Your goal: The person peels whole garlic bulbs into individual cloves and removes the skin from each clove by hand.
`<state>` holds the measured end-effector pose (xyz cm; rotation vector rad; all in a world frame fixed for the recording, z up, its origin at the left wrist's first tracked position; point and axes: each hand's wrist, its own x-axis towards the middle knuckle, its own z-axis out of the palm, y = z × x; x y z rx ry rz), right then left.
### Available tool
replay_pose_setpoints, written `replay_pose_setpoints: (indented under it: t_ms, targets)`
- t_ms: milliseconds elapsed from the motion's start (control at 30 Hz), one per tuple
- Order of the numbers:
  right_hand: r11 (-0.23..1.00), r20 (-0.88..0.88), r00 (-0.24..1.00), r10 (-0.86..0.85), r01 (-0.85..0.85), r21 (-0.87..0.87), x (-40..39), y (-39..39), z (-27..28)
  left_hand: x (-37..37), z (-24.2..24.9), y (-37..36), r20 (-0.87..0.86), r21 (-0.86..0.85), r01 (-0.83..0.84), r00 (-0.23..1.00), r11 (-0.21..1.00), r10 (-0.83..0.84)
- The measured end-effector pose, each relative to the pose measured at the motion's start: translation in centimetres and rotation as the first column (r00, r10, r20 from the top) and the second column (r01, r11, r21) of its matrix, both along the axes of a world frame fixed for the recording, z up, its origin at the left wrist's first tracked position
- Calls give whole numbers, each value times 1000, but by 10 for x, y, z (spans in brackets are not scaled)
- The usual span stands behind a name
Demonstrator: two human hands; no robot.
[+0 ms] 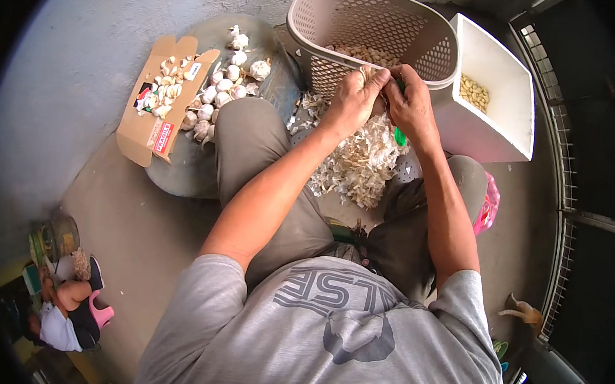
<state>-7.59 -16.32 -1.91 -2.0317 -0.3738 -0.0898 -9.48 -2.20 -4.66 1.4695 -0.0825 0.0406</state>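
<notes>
My left hand (354, 102) is closed round a garlic bulb (378, 106), with dry stalk or skin showing at its top. Against the same bulb presses my right hand (411, 105), its fingers curled round a green-handled tool (399, 136); the blade is hidden. Both hands meet just in front of the rim of the tall perforated basket (442, 48). Beneath them lies a heap of papery garlic skins (361, 164). Whole garlic bulbs (223, 86) sit on a round grey surface (184, 173) at the left, beside an open cardboard box (134, 119) holding loose cloves (164, 85).
A white box (494, 126) with peeled cloves (473, 94) stands right of the basket. A pink plastic bag (488, 205) is by my right knee. A cat (525, 311) is near the metal grille at right. Another person (63, 318) sits at lower left.
</notes>
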Motion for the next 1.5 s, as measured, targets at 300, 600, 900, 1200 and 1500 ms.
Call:
replay_pose_setpoints:
  t_ms: [300, 600, 900, 1200, 1500]
  targets:
    - [939, -343, 930, 129, -3, 344, -5, 1, -3, -2, -1, 1, -209, -406, 41, 968, 913, -136]
    - [879, -303, 948, 101, 58, 473, -14, 12, -4, 9, -23, 9, -328, -508, -83, 939, 857, -103]
    - [956, -71, 956, 283, -275, 105, -12, -4, 17, 2, -5, 13, -415, -483, -247, 909, 840, 30]
    - [964, -214, 976, 33, 25, 264, 27, -38, 9, 2, -3, -1, -278, -401, -62, 959, 914, -57]
    - [978, -43, 979, 198, -200, -60, 5, -16, 11, -1, 1, 5, -311, -455, -1, 937, 890, -158]
